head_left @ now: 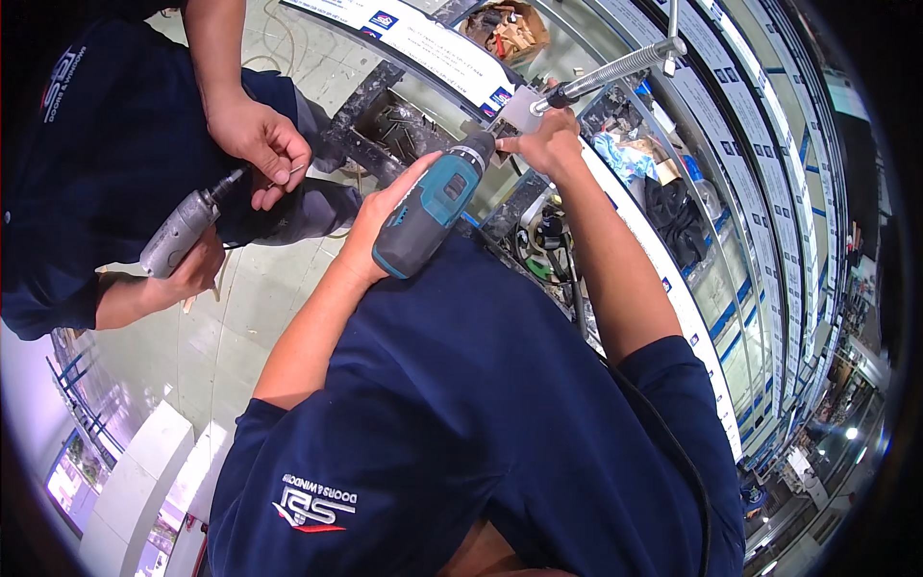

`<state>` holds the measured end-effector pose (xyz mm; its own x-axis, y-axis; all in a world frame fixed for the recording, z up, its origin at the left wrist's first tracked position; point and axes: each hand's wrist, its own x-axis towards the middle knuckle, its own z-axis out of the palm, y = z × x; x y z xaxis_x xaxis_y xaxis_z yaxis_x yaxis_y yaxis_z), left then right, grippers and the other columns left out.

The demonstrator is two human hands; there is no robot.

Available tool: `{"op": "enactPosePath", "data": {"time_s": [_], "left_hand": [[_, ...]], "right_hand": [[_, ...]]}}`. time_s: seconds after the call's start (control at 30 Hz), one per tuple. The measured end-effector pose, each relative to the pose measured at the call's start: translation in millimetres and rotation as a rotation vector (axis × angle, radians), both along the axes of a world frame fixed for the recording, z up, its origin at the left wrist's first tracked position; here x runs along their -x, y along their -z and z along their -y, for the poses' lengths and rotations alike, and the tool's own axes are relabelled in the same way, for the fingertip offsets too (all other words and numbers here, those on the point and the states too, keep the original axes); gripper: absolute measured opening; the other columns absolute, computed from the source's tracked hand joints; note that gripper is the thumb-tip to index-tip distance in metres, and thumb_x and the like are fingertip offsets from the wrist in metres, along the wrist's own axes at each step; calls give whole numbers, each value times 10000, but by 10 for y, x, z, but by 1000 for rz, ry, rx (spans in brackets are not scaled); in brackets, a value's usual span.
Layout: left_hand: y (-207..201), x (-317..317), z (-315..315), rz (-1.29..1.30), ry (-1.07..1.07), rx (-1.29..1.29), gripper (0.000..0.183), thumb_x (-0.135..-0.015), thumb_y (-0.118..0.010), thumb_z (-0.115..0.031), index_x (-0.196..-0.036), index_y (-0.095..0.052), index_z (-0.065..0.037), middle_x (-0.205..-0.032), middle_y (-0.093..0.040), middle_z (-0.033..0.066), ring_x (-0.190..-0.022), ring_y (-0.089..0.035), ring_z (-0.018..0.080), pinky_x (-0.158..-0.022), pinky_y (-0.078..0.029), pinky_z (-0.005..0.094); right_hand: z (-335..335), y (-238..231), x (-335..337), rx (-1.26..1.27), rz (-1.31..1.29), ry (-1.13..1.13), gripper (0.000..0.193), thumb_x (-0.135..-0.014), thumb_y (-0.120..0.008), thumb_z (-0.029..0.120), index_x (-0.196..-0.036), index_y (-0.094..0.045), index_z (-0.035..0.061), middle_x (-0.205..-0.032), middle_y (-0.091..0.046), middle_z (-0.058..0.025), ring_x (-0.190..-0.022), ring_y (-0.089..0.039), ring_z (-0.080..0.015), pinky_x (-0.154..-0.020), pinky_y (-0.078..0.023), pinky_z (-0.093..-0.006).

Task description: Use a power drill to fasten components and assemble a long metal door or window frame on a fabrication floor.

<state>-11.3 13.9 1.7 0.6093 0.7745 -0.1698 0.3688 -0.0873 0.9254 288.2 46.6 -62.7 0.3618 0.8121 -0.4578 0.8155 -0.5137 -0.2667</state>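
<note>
My left hand (pixel 388 204) is closed round the grip of a teal and black cordless drill (pixel 435 204). The drill's chuck points away from me, up and to the right, close to my right thumb. My right hand (pixel 548 144) is at a small pale grey plate (pixel 520 110) between the ends of white film-covered profiles. Its thumb reaches toward the chuck and the other fingers curl at the plate's edge; what they grip is partly hidden. The black tip of a ribbed metal clamp rod (pixel 615 69) meets the plate just above my fingers.
At the left, a person's hand (pixel 252 144) pinches a small thin piece beside a grey power driver (pixel 183 231). A metal bin of screws (pixel 392 130) stands past my drill. Long white profiles (pixel 409 46) curve across the bench. A cardboard box (pixel 500 34) holds scraps.
</note>
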Motion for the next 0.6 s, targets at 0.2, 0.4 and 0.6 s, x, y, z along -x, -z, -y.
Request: {"op": "enactPosePath", "data": {"time_s": [0.2, 0.4, 0.6], "left_hand": [[-47, -3, -14, -28, 2, 17, 905, -769, -765, -12, -1610, -461, -150, -1218, -754, 129, -989, -742, 254, -941, -564, 338], [-48, -11, -35, -17, 5, 27, 887, -778, -770, -23, -1604, -468, -141, -1236, -753, 125, -1016, -745, 248, -957, -557, 332], [41, -154, -57, 25, 25, -54, 821, -839, -784, -99, -1602, -479, -117, -1290, -747, 131, -1078, -746, 226, -974, -548, 330]], "right_hand": [[11, -36, 27, -34, 14, 6, 1279, -632, -950, 667, -1505, -443, -117, -1544, -493, -236, -1481, -443, -349, -1169, -452, -441], [-11, 28, -9, -27, 15, 7, 1296, -627, -950, 678, -1503, -436, -127, -1544, -501, -232, -1486, -443, -352, -1170, -455, -428], [29, 74, -7, -50, -4, 45, 1300, -639, -955, 657, -1529, -407, -115, -1589, -458, -234, -1525, -393, -366, -1189, -430, -484]]}}
